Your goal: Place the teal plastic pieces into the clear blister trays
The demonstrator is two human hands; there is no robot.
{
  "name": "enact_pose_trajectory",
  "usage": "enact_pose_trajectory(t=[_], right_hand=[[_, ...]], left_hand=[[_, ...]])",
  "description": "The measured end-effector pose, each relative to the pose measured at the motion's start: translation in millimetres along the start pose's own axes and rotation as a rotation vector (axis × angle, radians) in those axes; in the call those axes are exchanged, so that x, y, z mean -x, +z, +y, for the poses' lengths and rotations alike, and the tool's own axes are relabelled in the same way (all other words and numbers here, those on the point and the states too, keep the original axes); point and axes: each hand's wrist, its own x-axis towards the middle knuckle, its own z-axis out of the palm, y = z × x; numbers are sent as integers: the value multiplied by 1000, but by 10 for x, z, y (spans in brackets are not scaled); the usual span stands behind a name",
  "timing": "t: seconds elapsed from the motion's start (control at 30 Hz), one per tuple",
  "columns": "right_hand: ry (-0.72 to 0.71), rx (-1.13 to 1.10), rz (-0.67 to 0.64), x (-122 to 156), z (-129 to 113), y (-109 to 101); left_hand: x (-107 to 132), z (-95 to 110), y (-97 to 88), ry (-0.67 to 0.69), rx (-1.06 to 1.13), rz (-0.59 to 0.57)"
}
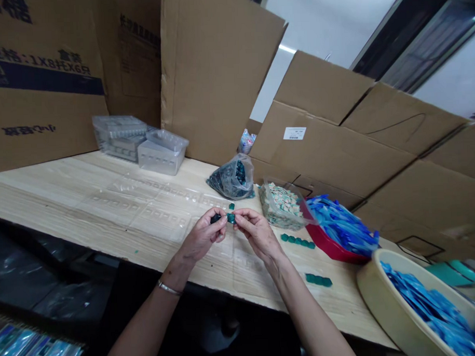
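Head view shows a pale wooden table (59,194) with both forearms stretched forward over its near edge, converging. The left hand (203,233), a bracelet (169,288) at its wrist, angles up to the right; the right hand (258,234) angles up to the left, and their fingertips nearly meet.

Along the right side stand one cream tub (376,298), one red tray (328,243) and one clear box (278,218), with one plastic bag (224,182) beyond the hands. Two green rows lie right of the right hand: the upper row (298,241) appears to have five pieces, while the lower row (319,280) is too blurred to count. Both run sideways, right ends slanting slightly toward the person.

One loose piece (231,205) lies just beyond the fingertips. Right thumb and forefinger are pinched on one green piece (231,218), above the table between the hands; left fingers are closed on one dark piece (215,218). These two line up left to right; whether they join is hidden.
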Motion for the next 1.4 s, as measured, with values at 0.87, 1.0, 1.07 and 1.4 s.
enact_pose_trajectory(t=[0.87, 1.0, 1.07, 1.4], right_hand=[[-301, 510, 91, -218, 120, -289], [-438, 817, 129, -595, 317, -520], [-472, 963, 90, -766, 414, -553], [-416, 1405, -18, -1086, 630, -515]], left_hand=[[-40, 103, -136, 134, -502, 330], [-32, 176, -323, 224, -806, 408], [-23, 186, -352, 238, -854, 386], [-19, 197, -341, 154, -713, 353]])
